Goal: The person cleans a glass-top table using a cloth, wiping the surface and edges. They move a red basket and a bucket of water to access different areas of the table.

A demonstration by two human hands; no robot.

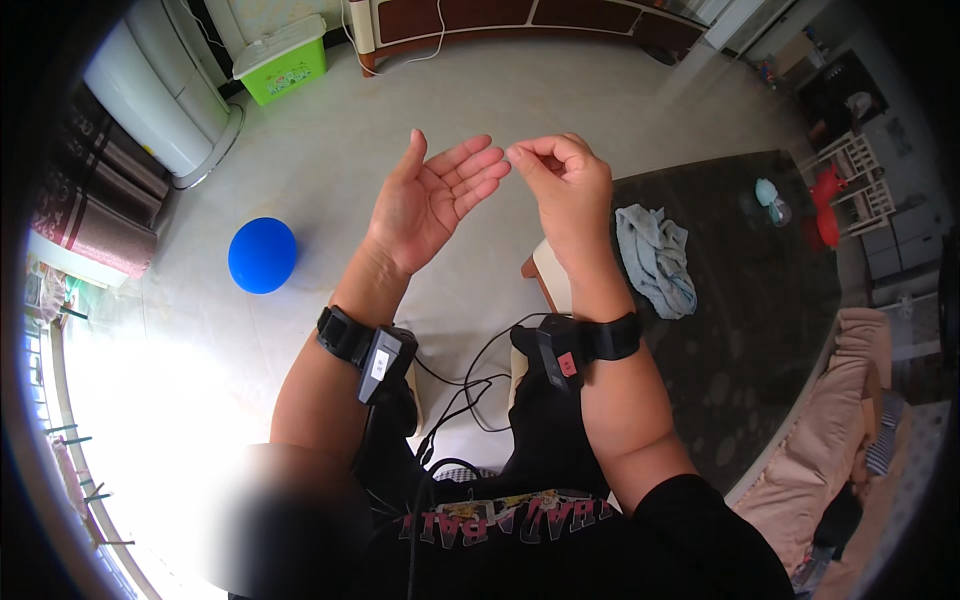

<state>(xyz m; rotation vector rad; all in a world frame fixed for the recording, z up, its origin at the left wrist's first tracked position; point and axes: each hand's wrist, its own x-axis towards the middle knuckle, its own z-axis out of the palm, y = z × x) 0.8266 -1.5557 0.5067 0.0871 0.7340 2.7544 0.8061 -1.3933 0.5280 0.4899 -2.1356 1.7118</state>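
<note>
My left hand (442, 191) is held out palm up over the tiled floor, its fingers stretched and thumb apart, with nothing on the palm. Just to its right, my right hand (570, 180) has thumb and forefinger pressed together and the other fingers curled. No object shows in that pinch. The thumb tip is close to the left fingertips, with a narrow gap between them. Each forearm wears a black strap with a grey device, the left device (386, 364) and the right device (561, 352). Below them, black cables (472, 382) hang between my knees.
A blue ball (262, 255) lies on the floor at left. To the right, a crumpled grey-blue towel (656, 259) rests on a dark glossy tabletop (720, 367). A green lidded bin (285, 71) and a low cabinet (465, 22) stand ahead; a pinkish sofa (810, 435) is at right.
</note>
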